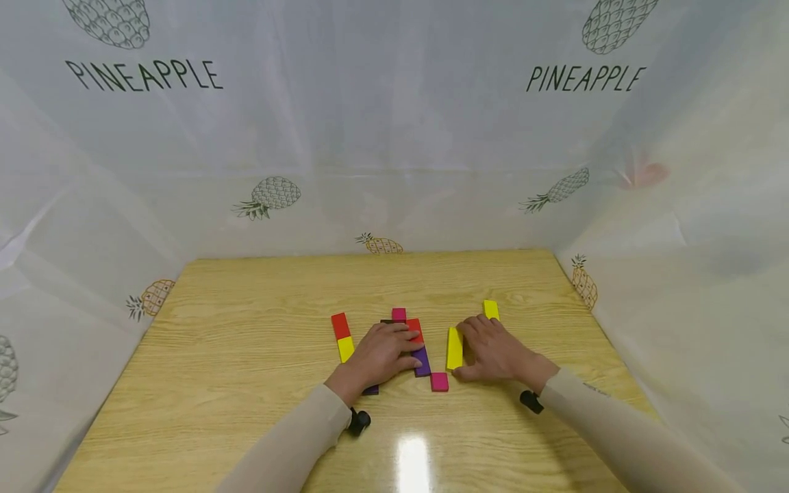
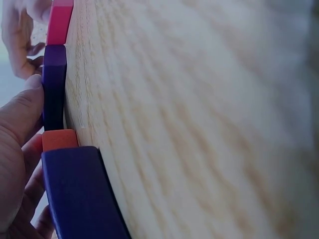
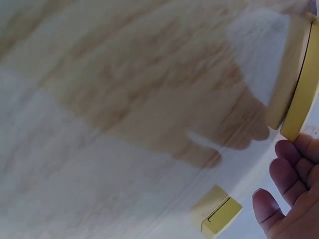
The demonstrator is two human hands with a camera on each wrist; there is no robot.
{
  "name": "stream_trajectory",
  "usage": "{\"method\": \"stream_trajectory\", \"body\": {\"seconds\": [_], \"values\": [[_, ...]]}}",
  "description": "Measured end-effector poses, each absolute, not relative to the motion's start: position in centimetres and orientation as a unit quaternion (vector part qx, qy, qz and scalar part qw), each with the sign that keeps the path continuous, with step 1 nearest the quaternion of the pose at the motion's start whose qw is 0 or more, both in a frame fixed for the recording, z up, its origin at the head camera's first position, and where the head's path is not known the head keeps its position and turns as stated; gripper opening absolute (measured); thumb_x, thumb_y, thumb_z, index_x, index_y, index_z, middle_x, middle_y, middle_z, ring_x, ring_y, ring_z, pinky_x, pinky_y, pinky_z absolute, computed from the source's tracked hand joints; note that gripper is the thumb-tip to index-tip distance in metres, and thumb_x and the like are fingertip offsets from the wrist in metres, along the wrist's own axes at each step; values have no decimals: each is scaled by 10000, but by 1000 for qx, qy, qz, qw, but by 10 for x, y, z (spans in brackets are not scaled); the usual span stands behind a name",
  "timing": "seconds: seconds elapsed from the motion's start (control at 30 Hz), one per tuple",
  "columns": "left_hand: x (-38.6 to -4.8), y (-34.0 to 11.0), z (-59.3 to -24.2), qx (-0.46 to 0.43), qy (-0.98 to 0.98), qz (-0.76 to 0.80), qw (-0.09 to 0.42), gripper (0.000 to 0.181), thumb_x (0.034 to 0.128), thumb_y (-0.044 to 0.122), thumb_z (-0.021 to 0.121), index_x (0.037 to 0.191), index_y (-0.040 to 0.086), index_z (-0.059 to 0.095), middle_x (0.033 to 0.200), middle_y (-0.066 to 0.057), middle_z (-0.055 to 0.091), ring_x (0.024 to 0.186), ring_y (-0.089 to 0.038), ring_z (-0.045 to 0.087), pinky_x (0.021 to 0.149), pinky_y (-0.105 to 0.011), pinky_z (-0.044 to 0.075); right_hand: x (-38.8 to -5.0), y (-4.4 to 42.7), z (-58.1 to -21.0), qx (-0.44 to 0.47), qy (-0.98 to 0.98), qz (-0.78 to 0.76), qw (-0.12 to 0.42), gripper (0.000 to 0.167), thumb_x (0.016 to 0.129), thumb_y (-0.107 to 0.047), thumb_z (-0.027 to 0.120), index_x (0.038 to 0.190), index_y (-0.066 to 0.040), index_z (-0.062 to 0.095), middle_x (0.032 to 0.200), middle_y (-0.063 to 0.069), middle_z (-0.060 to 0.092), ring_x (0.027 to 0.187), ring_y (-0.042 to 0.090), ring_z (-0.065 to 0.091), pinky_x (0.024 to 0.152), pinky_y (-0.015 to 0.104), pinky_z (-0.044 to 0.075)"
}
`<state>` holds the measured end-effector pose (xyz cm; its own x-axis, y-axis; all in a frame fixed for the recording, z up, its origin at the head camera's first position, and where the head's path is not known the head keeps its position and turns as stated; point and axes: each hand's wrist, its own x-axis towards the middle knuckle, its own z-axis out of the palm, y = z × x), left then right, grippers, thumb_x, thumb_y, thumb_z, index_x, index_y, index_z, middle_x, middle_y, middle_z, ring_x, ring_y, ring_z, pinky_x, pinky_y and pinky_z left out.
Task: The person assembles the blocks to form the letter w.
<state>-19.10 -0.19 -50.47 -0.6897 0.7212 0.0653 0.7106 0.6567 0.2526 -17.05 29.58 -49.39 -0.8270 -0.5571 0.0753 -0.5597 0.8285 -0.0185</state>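
Note:
My left hand (image 1: 383,352) rests over a row of flat blocks, its fingers touching a red block (image 1: 416,327) and its thumb on a purple block (image 1: 422,366). That purple block (image 2: 54,84) also shows by the thumb in the left wrist view. My right hand (image 1: 493,347) holds a long yellow block (image 1: 455,348) between thumb and fingers, just right of the row. In the right wrist view, fingers touch one end of this yellow block (image 3: 303,89); the thumb is out of sight. A magenta block (image 1: 440,382) lies at the purple block's near corner.
Another yellow block (image 1: 490,309) lies beyond my right hand. To the left, a red block (image 1: 340,325) and a yellow block (image 1: 346,349) form a line, continuing partly under my left hand toward a dark block (image 1: 371,390). A magenta block (image 1: 398,314) sits behind. Patterned sheeting (image 1: 394,137) surrounds the wooden table (image 1: 259,301).

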Motion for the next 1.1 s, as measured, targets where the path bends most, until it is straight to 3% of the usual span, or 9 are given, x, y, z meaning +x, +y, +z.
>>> {"method": "stream_trajectory", "body": {"seconds": [1.1], "values": [[-188,-2,-501,392,910,137,19,482,1038,526,610,1444,276,676,1545,72,587,1504,-210,462,1227,-496,346,-166,293,-491,303,-953,4,22,907,859,-757,678,1369,-10,604,1322,127,634,1175,299,565,989,511,518]]}}
